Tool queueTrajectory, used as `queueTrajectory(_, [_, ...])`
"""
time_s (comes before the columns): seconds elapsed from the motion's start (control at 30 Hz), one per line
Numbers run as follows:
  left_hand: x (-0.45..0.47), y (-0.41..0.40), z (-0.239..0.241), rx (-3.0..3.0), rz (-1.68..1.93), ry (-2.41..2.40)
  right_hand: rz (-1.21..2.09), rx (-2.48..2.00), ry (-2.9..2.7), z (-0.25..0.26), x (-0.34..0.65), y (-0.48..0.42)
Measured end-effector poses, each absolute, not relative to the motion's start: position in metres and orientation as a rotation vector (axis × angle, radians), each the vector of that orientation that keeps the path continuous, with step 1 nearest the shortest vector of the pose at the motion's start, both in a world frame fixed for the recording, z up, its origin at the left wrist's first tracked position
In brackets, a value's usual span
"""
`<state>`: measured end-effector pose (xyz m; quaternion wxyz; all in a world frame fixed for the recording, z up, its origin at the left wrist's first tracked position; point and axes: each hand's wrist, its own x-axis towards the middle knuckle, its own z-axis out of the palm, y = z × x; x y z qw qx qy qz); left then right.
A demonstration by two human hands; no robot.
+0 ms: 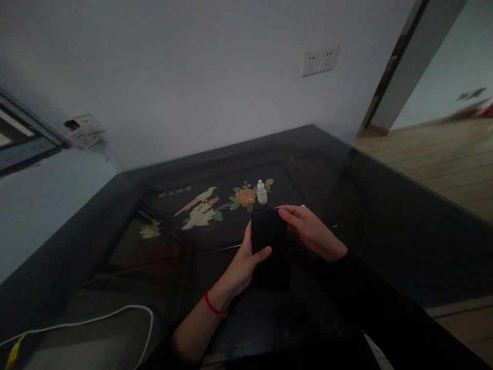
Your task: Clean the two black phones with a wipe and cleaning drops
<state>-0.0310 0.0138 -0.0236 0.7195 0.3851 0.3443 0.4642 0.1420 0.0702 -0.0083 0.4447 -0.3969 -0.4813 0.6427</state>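
Observation:
A black smartphone [270, 234] with a dark screen is held upright over the table. My left hand [246, 259] wraps its left side, the thumb lying across the screen; a red cord bracelet circles that wrist. At the phone's upper right corner, my right hand [306, 228] pinches the edge between thumb and fingers. Just beyond the phone, a small white-capped bottle [262, 193] stands on the table. Part of a small white item [303, 206] shows behind my right hand; its kind is hidden.
The dark glossy table [400, 205] carries a bird-and-flower inlay [200, 211] and meets the wall. A white cable [103, 317] with a yellow tag [15, 351] curves at lower left. Wall sockets [319, 60] sit above; another socket box [85, 130] is at left. Wooden floor [442, 154] lies right.

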Motion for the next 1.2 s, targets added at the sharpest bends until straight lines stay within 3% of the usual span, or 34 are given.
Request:
queueTrajectory(0.37, [-0.025, 0.012, -0.016, 0.793, 1.067, 0.869, 1.214, -1.123, -1.355, -0.004, 0.139, 0.071])
queueTrajectory(0.63, [-0.038, 0.036, -0.027, 0.871, 1.226, 1.26, 1.423, -1.273, -1.687, -0.03, 0.123, 0.068])
queueTrajectory(0.87, [-0.037, 0.059, -0.046, 1.511, 1.066, 1.522, 1.173, -1.372, -1.794, -0.049, 0.124, 0.079])
queueTrajectory(1.2, [-0.039, 0.054, -0.051, 1.866, 0.726, 1.965, 0.814, -1.569, -2.09, -0.048, 0.126, 0.078])
